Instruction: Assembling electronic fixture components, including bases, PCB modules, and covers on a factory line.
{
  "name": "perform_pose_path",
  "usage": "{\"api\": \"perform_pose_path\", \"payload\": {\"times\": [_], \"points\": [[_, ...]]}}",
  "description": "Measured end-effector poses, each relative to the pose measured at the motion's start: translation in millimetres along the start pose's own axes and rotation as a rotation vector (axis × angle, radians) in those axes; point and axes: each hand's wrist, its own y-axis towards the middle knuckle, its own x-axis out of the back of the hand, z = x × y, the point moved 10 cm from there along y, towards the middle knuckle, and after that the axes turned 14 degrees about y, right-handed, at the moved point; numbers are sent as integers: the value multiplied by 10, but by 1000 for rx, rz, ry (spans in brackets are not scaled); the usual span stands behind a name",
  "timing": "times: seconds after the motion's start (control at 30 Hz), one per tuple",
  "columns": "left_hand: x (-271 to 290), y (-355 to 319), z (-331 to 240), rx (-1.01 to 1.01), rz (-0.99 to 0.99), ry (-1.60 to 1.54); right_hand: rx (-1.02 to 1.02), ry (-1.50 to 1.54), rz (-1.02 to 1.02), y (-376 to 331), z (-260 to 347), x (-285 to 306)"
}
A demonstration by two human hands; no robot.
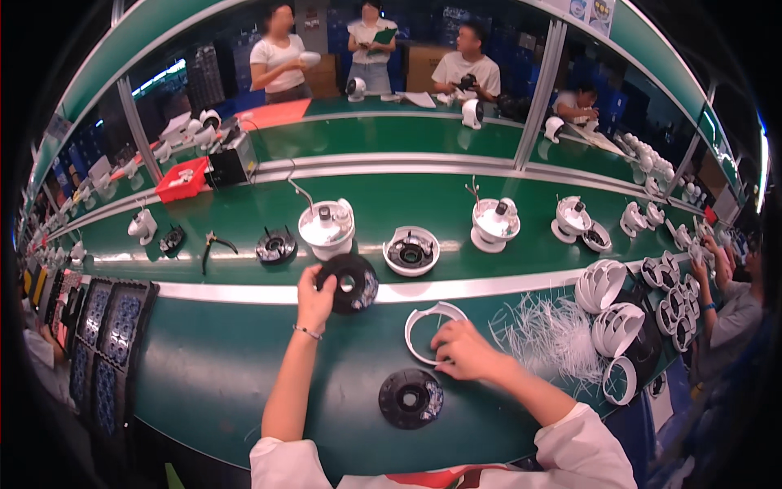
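Left hand: grips black disc (hole at centre). Right hand: pinches white ring. Second disc nearby.

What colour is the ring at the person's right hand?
The ring is white; it shows best in the head view.

This place is looking like a factory assembly workshop; long green-topped benches are running parallel; silvery metal posts are rising between them; open white rounded housings are standing in a row; black-handled pliers are lying nearby; a grey-shirted co-worker is working alongside.
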Motion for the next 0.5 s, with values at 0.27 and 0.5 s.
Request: {"api": "perform_pose_path", "payload": {"times": [0.27,0.5], "points": [[-92,-196,-517,21,74,-377,-408,-30,49,160,-424,-65],[-103,-379,-761,-15,58,-404,-255,403,-508,200,-353,497]]}}
